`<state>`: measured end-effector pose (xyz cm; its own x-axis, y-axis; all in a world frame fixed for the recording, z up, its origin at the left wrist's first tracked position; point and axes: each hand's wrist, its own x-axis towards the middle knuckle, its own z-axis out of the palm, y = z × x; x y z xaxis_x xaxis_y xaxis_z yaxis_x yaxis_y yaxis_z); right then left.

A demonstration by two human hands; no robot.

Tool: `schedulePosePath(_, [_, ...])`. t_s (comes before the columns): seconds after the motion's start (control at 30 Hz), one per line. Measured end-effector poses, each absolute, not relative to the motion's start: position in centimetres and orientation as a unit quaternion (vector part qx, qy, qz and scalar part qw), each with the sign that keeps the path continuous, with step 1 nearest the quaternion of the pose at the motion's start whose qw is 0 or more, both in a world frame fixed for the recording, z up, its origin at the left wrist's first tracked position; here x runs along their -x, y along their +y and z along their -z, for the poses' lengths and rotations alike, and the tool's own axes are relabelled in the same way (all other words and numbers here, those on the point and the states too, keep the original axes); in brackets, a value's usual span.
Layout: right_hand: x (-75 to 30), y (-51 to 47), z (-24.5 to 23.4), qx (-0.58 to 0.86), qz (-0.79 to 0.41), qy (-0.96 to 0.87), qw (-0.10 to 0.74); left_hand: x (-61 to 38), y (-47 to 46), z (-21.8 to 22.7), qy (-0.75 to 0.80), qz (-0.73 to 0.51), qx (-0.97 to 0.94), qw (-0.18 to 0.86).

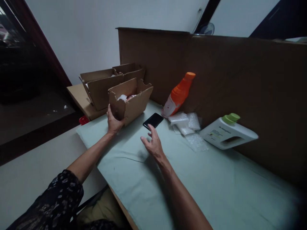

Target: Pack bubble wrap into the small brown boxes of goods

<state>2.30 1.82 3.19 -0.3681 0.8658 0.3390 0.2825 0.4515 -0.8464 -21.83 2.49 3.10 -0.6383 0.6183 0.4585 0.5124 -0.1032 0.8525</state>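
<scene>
My left hand grips the near end of an open cardboard box, its thumb along the bottom corner and its fingers up the side. Inside the box lie something white and something reddish in clear wrap, only partly visible. A black smartphone lies flat on the table to the right of the box. Just on the near side of the phone hovers my right hand, fingers apart and holding nothing; whether a fingertip touches the phone's edge is unclear.
Further cardboard boxes stand at the back left. An orange bottle leans against the cardboard wall, with bubble wrap beside it. A white jug with a green cap tilts on the right. Pale green cloth covers the table.
</scene>
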Motion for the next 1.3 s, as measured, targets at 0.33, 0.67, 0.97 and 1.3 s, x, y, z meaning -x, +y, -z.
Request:
schedulePosePath(0.33, [-4.1, -0.3, 2.5, 0.407, -0.34, -0.732, 0.427, 19.9, 14.7, -3.5, 0.71, -0.578, -0.386, 0.115])
schedulePosePath(0.67, [-4.3, -0.8, 1.4, 0.386, -0.307, -0.776, 0.393, 19.7, 18.0, -2.7, 0.706, -0.596, -0.358, 0.132])
schedulePosePath(0.97, [-3.5, -1.2, 0.9, 0.389, -0.336, -0.76, 0.397, 17.6, 11.9, -1.5, 0.677, -0.579, -0.373, 0.26])
schedulePosePath(1.3, [-11.2, -2.0, -2.5, 0.492, -0.253, -0.733, 0.395, 14.1, -3.6, 0.9, 0.612, -0.463, -0.553, 0.324])
